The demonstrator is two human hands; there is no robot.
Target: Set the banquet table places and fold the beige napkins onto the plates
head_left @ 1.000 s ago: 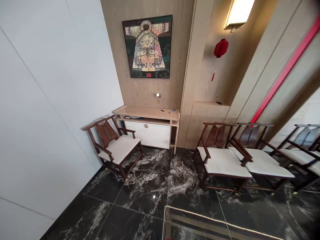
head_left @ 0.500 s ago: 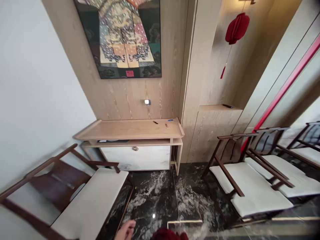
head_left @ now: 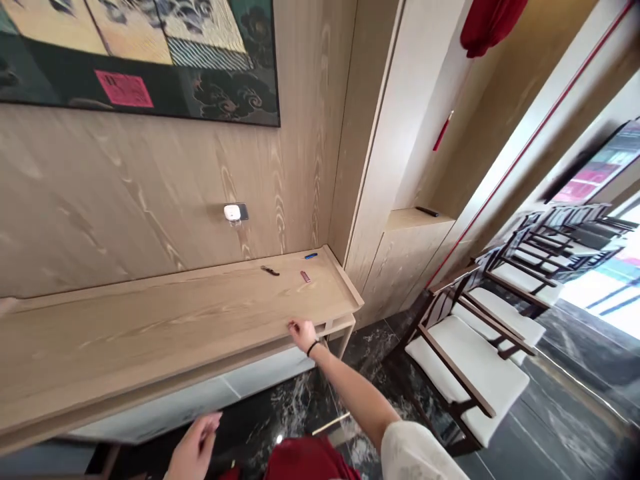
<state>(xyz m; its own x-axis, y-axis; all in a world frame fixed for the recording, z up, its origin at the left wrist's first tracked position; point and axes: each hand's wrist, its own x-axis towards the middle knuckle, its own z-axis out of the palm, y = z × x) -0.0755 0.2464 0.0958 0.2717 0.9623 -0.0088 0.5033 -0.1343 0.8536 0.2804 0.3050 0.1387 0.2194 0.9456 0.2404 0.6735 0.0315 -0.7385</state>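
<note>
My right hand (head_left: pixel 303 333) is over the front edge of a light wooden sideboard (head_left: pixel 165 313), fingers loosely bent, with nothing visible in them. A dark band is round its wrist. Beyond the hand, on the sideboard top, lie a small reddish oblong item (head_left: pixel 305 277), a slim dark item (head_left: pixel 271 271) with a bent end, and a small blue item (head_left: pixel 311 256). None of these is touched. Lower down, in front of the sideboard, my left hand (head_left: pixel 195 443) hangs in the air, fingers half curled and apart from the thumb, nothing seen in it.
Dark-framed chairs with white seats (head_left: pixel 450 340) stand in a row to the right. A white plug-in device (head_left: pixel 233 213) sits on the wall under a framed picture (head_left: pixel 210 87). A red lantern (head_left: pixel 490 27) hangs above a niche holding a black item (head_left: pixel 427 211).
The view has come much closer to the sideboard. My right arm has come into view, stretched to the sideboard's front edge. My left hand shows more fully. The small items remain on top.
</note>
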